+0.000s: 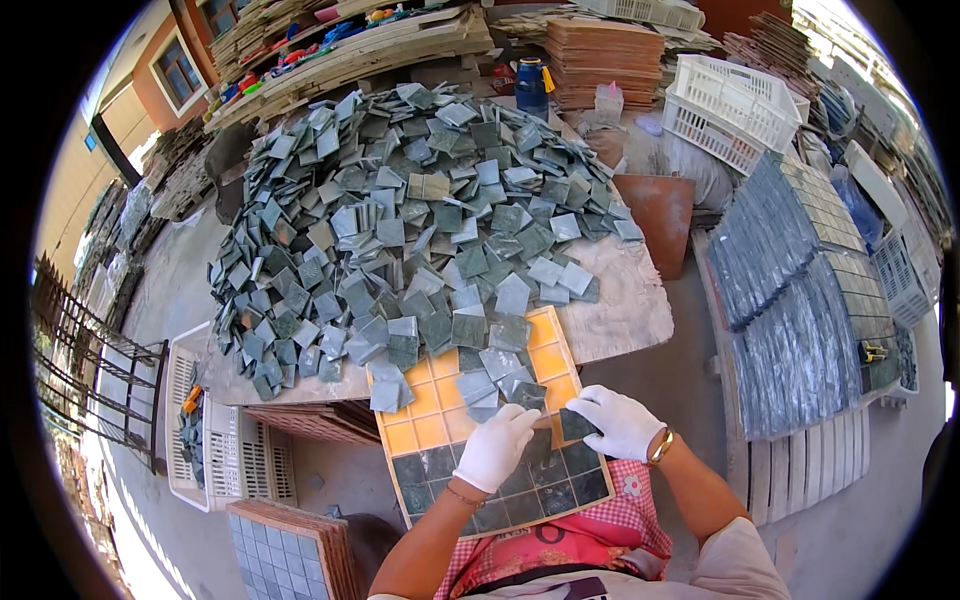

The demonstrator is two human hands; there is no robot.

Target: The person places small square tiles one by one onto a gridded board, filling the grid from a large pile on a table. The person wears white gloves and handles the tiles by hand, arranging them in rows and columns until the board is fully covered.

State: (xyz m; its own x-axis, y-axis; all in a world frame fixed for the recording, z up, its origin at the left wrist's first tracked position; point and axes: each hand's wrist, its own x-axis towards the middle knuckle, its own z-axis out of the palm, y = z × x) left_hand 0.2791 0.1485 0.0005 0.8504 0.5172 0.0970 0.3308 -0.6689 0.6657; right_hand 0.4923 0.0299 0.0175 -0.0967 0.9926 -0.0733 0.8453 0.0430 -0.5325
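Observation:
A yellow grid tray (412, 430) with a pale wooden frame rests tilted between the table edge and my lap. Dark green square tiles (520, 478) fill its near rows, while loose grey-green tiles (478, 385) lie over its far cells. My right hand (622, 425), in a white glove, grips a dark green tile (575, 426) by its right side, at the tray's right edge. Over the middle of the tray is my left hand (497, 447), also gloved, its fingers pressed together beside the loose tiles. Whatever its fingertips hold is hidden.
A large heap of loose tiles (400, 220) covers the table (625, 310) beyond the tray. Wrapped tile stacks (795, 340) stand on a pallet at right. White crates (735, 105) stand back right and a white crate (235, 450) at left. Near left is a tile-sheet stack (285, 550).

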